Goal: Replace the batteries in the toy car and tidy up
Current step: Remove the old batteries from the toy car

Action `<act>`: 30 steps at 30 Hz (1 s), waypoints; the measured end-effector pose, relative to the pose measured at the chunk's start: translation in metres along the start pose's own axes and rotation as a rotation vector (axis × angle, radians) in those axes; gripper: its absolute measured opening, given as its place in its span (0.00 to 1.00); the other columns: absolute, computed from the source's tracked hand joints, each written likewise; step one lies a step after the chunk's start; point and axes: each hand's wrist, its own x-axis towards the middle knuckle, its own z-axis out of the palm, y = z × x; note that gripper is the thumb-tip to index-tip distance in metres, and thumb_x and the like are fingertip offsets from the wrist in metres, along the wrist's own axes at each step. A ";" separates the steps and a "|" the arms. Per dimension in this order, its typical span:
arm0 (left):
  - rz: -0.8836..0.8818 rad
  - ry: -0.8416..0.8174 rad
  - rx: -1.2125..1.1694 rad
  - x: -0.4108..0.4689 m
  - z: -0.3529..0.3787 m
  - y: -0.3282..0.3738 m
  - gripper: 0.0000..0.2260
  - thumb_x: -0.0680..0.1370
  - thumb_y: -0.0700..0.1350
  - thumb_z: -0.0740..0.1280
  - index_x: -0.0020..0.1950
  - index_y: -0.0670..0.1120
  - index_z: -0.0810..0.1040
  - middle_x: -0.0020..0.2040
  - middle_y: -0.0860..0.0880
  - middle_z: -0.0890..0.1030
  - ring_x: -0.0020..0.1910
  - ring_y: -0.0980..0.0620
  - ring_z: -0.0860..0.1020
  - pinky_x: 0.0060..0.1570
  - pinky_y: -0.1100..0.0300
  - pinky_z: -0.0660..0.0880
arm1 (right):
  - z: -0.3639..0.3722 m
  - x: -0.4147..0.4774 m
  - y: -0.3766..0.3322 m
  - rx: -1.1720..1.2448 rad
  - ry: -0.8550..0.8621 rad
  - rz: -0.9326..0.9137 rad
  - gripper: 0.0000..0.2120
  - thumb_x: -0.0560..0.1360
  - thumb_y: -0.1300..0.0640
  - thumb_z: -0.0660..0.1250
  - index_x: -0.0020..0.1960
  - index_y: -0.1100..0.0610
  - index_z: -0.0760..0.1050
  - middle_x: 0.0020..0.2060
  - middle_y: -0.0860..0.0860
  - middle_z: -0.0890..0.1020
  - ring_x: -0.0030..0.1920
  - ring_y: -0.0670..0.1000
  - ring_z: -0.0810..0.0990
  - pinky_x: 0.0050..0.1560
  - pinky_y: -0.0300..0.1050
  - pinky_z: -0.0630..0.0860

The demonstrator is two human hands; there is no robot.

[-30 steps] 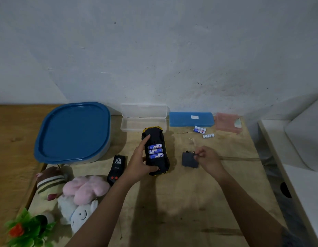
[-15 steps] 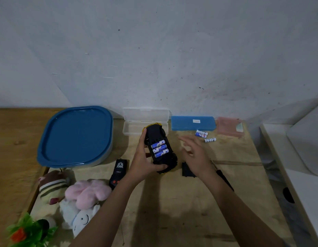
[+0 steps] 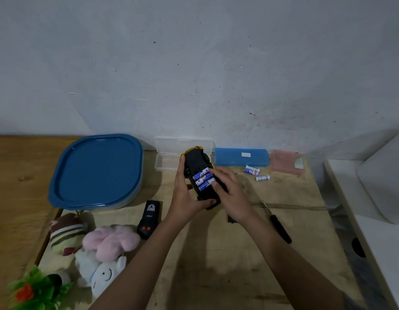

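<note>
Holding the toy car upside down over the wooden table, the left hand wraps around its side with the thumb up near the front. Three blue batteries sit in a row in the open belly of the car. The right hand lies on the car's other side – its fingers are close together and touch the ends of the batteries. Loose batteries lie near the blue case. A black screwdriver rests just right of the right arm – a black remote lies to the left.
</note>
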 end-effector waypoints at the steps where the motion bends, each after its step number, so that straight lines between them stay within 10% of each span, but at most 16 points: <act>1: 0.003 -0.005 0.011 -0.001 0.000 0.000 0.58 0.59 0.42 0.81 0.76 0.58 0.45 0.73 0.51 0.62 0.69 0.55 0.67 0.63 0.56 0.72 | 0.001 0.000 0.000 0.027 0.014 0.006 0.16 0.79 0.61 0.59 0.66 0.56 0.71 0.63 0.50 0.69 0.65 0.46 0.69 0.61 0.30 0.71; 6: 0.011 -0.011 0.061 -0.001 -0.004 -0.004 0.58 0.58 0.44 0.81 0.75 0.62 0.45 0.72 0.54 0.62 0.68 0.52 0.68 0.62 0.47 0.73 | 0.006 -0.001 0.003 0.110 0.053 0.042 0.12 0.79 0.60 0.59 0.61 0.52 0.74 0.61 0.51 0.72 0.62 0.48 0.73 0.62 0.48 0.75; 18: 0.007 -0.034 0.071 0.003 -0.006 -0.002 0.59 0.58 0.43 0.82 0.75 0.63 0.44 0.71 0.54 0.64 0.68 0.52 0.68 0.62 0.47 0.73 | 0.014 0.004 -0.010 0.006 0.357 -0.046 0.06 0.71 0.60 0.71 0.48 0.55 0.78 0.48 0.46 0.82 0.50 0.41 0.78 0.47 0.21 0.68; 25: 0.020 -0.090 0.062 0.008 -0.010 0.004 0.59 0.58 0.44 0.82 0.75 0.63 0.44 0.72 0.53 0.63 0.68 0.50 0.68 0.62 0.46 0.74 | 0.008 0.013 -0.027 -0.114 0.149 -0.114 0.07 0.72 0.60 0.71 0.49 0.55 0.78 0.45 0.47 0.76 0.45 0.39 0.75 0.44 0.22 0.71; 30: 0.011 -0.093 0.054 0.012 -0.013 0.013 0.59 0.57 0.45 0.81 0.74 0.64 0.44 0.72 0.54 0.63 0.68 0.51 0.68 0.63 0.44 0.72 | -0.009 0.018 -0.032 0.234 0.229 -0.009 0.06 0.75 0.58 0.66 0.43 0.48 0.78 0.43 0.46 0.81 0.44 0.43 0.80 0.48 0.38 0.76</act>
